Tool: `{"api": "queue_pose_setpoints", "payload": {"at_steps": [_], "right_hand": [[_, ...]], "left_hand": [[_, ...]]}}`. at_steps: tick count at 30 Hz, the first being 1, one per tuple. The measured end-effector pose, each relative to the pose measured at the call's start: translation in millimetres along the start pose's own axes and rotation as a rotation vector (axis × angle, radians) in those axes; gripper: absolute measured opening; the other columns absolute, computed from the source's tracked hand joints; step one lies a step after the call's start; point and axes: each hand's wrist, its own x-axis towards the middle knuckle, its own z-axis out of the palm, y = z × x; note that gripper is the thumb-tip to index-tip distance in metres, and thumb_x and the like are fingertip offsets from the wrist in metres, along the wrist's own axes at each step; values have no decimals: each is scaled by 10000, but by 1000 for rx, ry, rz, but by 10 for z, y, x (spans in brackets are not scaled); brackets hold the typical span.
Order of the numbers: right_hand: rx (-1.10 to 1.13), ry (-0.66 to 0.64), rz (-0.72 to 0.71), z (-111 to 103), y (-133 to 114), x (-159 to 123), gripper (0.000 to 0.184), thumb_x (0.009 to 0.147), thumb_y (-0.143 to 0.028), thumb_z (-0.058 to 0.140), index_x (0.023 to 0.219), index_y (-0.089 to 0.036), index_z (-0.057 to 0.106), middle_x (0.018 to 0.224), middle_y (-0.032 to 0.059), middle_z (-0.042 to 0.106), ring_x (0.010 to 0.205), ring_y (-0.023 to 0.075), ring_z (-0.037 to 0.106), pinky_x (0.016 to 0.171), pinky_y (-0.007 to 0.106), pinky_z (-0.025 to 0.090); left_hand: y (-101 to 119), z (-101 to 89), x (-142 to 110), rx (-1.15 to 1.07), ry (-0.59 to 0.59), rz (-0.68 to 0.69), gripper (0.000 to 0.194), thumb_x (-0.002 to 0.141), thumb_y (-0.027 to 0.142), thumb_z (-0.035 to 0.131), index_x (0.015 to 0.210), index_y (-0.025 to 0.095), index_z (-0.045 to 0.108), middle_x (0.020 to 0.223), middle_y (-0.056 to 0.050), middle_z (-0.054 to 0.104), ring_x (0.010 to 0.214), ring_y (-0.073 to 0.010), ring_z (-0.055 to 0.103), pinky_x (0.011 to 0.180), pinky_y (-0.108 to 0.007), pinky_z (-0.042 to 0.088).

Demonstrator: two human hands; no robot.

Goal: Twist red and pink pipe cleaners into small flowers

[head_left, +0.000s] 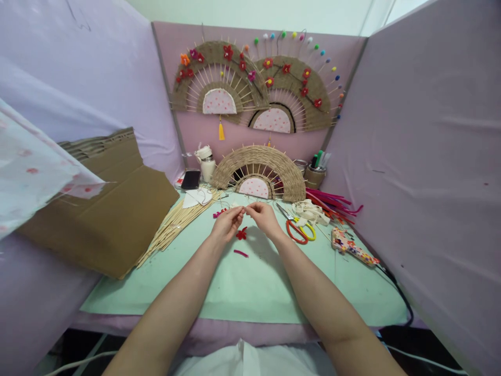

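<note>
My left hand [228, 223] and my right hand [263, 217] meet above the middle of the table, fingertips pinched close together. Whatever lies between them is too small to make out. Just below the hands a red fuzzy flower [241, 233] rests on the cloth, and nearer me is a short magenta piece of pipe cleaner [241, 254]. A magenta fuzzy piece [219, 213] shows partly behind my left hand. To the right of my right hand lie scissors [296, 231] with red and yellow handles. Behind both hands stands a woven half-round fan [260, 156].
Thin sticks [176, 222] and a cardboard sheet [97, 219] are on the left. A patterned glue gun [352, 247] with a black cord, pipe cleaners [332, 201] and pale strips [312, 213] lie right. A bottle [206, 166] and phone [191, 180] stand behind. Decorated fans [219, 52] hang on the back panel.
</note>
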Motion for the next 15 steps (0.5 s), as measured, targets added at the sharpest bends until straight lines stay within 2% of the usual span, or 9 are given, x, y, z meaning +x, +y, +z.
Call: {"api": "queue_pose_setpoints", "payload": {"at_steps": [3, 7, 11, 15], "right_hand": [[-131, 11, -50, -7, 11, -5, 254, 739, -394, 545, 701, -158, 629, 653, 15, 616, 596, 120, 499, 598, 248, 383], [-208, 11, -66, -45, -1, -1, 228, 758, -363, 519, 709, -160, 611, 665, 13, 608, 609, 125, 498, 613, 254, 374], [-271, -2, -68, -82, -12, 9, 203, 761, -330, 507, 702, -166, 609, 648, 9, 597, 608, 130, 491, 623, 260, 364], [-252, -4, -58, -98, 11, 28, 184, 749, -328, 524, 701, -174, 613, 653, 7, 606, 617, 133, 506, 632, 261, 370]], "left_hand": [[8, 1, -13, 150, 50, 86, 160, 624, 209, 731, 700, 92, 652, 661, -31, 615, 550, -35, 513, 497, -135, 420], [55, -5, -35, 340, 90, 115, 232, 567, 286, 745, 677, 100, 663, 629, -31, 612, 527, -50, 483, 490, -175, 386], [76, -11, -53, 474, 46, 109, 240, 545, 301, 745, 643, 98, 664, 623, -48, 610, 532, -68, 470, 472, -195, 353], [57, -14, -67, 511, -22, 91, 259, 546, 323, 754, 646, 102, 664, 622, -50, 602, 525, -72, 456, 453, -196, 342]]}}
